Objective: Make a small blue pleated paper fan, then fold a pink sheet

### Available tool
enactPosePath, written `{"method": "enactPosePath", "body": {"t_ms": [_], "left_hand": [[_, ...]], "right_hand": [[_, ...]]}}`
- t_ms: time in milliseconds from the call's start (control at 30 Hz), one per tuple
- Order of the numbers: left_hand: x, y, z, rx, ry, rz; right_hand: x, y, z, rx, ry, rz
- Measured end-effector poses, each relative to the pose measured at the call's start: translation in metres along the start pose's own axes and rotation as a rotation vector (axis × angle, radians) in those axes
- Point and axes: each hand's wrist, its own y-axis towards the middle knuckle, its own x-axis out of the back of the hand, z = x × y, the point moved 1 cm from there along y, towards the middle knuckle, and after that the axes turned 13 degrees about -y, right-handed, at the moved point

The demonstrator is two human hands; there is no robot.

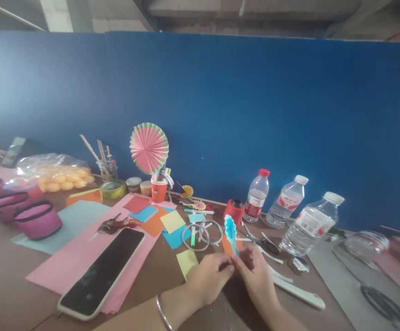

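A light blue paper flower [230, 227] with a ruffled top stands upright above my fingers, near the middle of the table. My right hand [255, 269] is closed around its lower end. Close against it, my left hand [211, 278] has thumb and fingers pinched at the base; what lies between those fingertips is hidden. A metal bangle [164, 312] circles my left wrist. Just behind the hands lie an orange paper piece [226, 245] and two clear rings [195, 237]. A yellow paper square [187, 263] is beside my left hand.
A phone [103, 273] rests on pink paper [51, 276] at left. A round pink paper fan [149, 148] rises from an orange cup [159, 191]. Several water bottles [285, 202] stand at the back right, near scissors [268, 243]. A white handle-like tool [299, 294] lies at right.
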Motion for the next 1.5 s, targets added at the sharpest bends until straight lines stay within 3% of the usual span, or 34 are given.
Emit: {"method": "enactPosePath", "body": {"t_ms": [267, 767, 900, 1067, 1167, 1267, 1333, 1500], "left_hand": [[-0.001, -0.003, -0.004, -0.054, 0.107, 0.052], [-0.002, -0.003, 0.002, -0.074, 0.116, 0.056], [-0.001, -0.001, 0.009, -0.1, 0.218, 0.054], [-0.003, -0.001, 0.014, -0.133, 0.287, 0.075], [-0.004, -0.004, 0.012, -0.181, 0.337, 0.099], [-0.004, -0.007, 0.009, -0.25, 0.389, 0.125], [-0.003, -0.009, 0.008, -0.303, 0.426, 0.137], [-0.005, -0.014, 0.004, -0.411, 0.536, 0.124]], "right_hand": [[0.002, -0.001, 0.008, 0.062, -0.067, 0.062], [0.002, -0.008, 0.013, 0.157, -0.195, 0.001], [0.002, 0.005, 0.015, 0.293, -0.341, 0.003], [-0.006, 0.035, 0.036, 0.422, -0.457, -0.047], [-0.014, 0.044, 0.045, 0.418, -0.492, 0.058], [-0.016, 0.038, 0.034, 0.284, -0.457, 0.206], [-0.011, 0.027, 0.017, 0.23, -0.44, 0.231], [0.005, 0.002, -0.013, 0.253, -0.473, 0.073]]}}
